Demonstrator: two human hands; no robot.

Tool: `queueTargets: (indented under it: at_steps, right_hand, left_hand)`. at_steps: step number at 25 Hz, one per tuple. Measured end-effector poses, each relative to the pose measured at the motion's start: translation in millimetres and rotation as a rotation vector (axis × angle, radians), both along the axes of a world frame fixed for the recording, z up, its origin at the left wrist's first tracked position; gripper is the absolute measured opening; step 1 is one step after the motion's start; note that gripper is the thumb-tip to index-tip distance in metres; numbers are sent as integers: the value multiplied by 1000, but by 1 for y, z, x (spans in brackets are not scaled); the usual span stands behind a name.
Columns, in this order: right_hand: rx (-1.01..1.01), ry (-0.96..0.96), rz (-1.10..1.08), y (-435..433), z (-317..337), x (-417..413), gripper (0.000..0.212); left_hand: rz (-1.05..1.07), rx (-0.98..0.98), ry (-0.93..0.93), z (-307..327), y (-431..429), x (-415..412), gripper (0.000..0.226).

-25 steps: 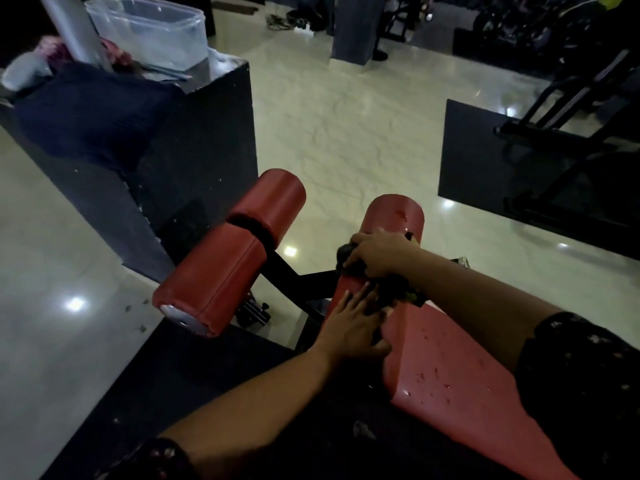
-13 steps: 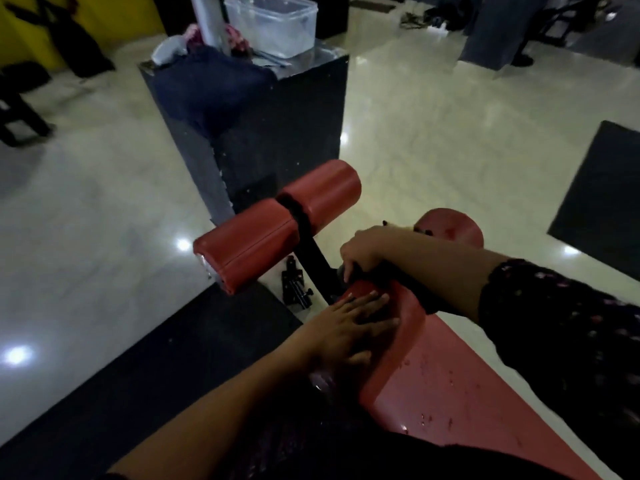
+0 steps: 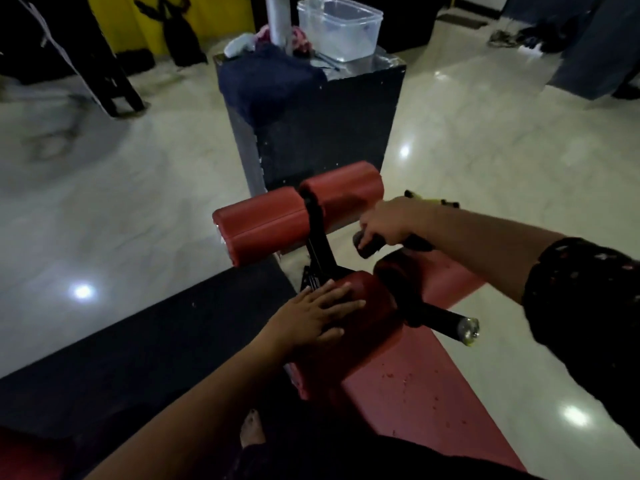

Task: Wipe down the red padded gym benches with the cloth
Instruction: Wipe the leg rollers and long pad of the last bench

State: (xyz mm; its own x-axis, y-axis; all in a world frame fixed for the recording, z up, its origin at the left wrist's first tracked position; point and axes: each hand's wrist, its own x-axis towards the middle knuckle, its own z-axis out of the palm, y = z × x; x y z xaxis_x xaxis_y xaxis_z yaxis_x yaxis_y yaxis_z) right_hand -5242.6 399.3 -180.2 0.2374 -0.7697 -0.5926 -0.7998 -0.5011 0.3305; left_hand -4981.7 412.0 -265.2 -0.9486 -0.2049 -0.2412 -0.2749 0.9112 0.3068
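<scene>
The red padded bench (image 3: 415, 393) runs from the lower right toward the middle of the head view. My left hand (image 3: 311, 313) lies flat, fingers straight, on the near red roller pad (image 3: 374, 317). A second near roller (image 3: 401, 271) sits just beyond it on a black bar (image 3: 443, 317). My right hand (image 3: 384, 223) grips a dark bunched cloth (image 3: 367, 245) in the air, just in front of the far red roller pads (image 3: 263, 223). The cloth is clear of both rollers.
A black box stand (image 3: 329, 126) rises right behind the far rollers, with a clear plastic tub (image 3: 339, 26) and dark fabric on top. A black floor mat (image 3: 138, 341) lies left of the bench. Glossy pale floor surrounds it.
My right hand has lifted off the near roller with the cloth and moved up toward the far rollers. My left hand stays pressed on the near roller. The view has swung left.
</scene>
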Motion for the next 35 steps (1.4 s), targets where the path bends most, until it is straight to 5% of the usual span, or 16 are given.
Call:
queueTargets:
  at_steps: [5, 12, 14, 24, 29, 35]
  right_hand:
    - [-171, -65, -128, 84, -7, -29, 62]
    - [-574, -163, -119, 195, -66, -44, 82]
    - [-562, -156, -179, 206, -75, -39, 90]
    - [-323, -140, -366, 74, -27, 1, 41]
    - [-276, -156, -800, 23, -40, 6, 49]
    - [-452, -155, -592, 106, -46, -29, 53]
  left_hand:
    - [159, -140, 70, 9, 27, -54, 78]
    - [220, -79, 40, -9, 31, -72, 87]
    - [220, -71, 66, -9, 30, -72, 87]
    - [180, -98, 94, -4, 31, -69, 85]
    - [184, -137, 107, 0, 34, -68, 86]
    - [187, -104, 67, -3, 32, -68, 87]
